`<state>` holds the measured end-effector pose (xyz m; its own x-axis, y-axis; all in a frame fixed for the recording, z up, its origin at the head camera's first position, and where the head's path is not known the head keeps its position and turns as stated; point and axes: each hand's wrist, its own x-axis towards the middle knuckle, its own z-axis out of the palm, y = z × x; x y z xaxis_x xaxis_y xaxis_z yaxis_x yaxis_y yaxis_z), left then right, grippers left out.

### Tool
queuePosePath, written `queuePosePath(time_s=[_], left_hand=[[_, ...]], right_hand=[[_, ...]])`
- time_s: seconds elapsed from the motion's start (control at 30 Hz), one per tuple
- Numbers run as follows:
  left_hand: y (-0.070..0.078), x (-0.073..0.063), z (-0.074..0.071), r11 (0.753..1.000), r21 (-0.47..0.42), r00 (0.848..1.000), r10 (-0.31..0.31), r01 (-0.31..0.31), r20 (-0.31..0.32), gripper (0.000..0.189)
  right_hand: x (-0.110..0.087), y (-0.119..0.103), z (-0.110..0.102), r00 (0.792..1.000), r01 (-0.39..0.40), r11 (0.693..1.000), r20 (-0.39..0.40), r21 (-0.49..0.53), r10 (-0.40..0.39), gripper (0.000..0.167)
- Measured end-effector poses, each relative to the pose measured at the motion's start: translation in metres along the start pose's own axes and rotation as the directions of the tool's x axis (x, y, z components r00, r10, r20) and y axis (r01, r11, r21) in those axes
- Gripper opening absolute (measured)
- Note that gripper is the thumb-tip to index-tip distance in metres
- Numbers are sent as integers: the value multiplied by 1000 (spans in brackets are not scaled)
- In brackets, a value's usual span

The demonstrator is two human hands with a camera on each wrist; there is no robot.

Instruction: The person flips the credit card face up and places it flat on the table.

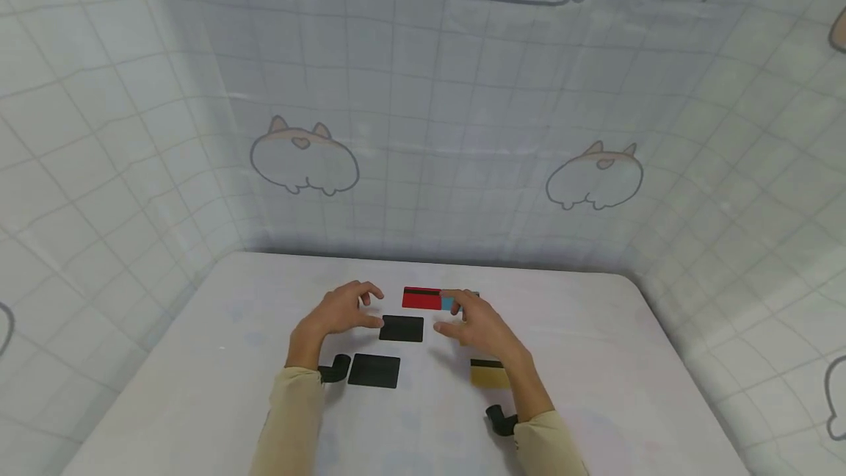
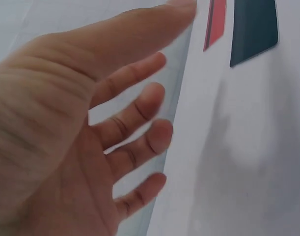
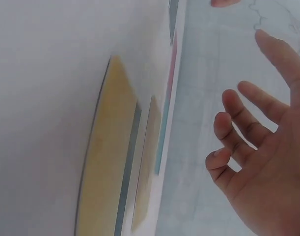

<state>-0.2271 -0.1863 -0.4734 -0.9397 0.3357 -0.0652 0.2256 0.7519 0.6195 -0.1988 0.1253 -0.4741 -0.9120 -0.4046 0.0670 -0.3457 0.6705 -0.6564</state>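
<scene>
Both hands hover above the table with relaxed, spread fingers and hold nothing. My left hand [image 1: 341, 308] is nearest a black card [image 1: 403, 329]; its thumb overlaps the card's left edge in the head view, and whether they touch I cannot tell. Another black card [image 1: 374, 371] lies closer to me. To the right of the middle card hovers my right hand [image 1: 481, 323]. It partly covers a blue card [image 1: 447, 304] beside a red card [image 1: 421, 301] with a dark stripe. Below its wrist lies a yellow card [image 1: 487, 377]; the right wrist view shows a second tan card [image 3: 147, 167] beyond.
All the cards lie flat on a white table [image 1: 231, 388] with rounded far corners. A grid-patterned sheet with cartoon animals [image 1: 304, 156] rises behind and at both sides. Black wrist cameras [image 1: 501, 421] sit at the sleeves' ends.
</scene>
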Motion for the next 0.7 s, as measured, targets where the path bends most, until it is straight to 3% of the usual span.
queuePosePath(time_s=[0.37,0.7], left_hand=[[-4,8,6,992,65,986,-114,106,124,64],[2,17,14,985,110,976,-152,136,156,60]], right_hand=[[26,-15,19,987,-87,992,128,-90,98,69],[40,-14,28,974,-128,977,166,-171,157,68]])
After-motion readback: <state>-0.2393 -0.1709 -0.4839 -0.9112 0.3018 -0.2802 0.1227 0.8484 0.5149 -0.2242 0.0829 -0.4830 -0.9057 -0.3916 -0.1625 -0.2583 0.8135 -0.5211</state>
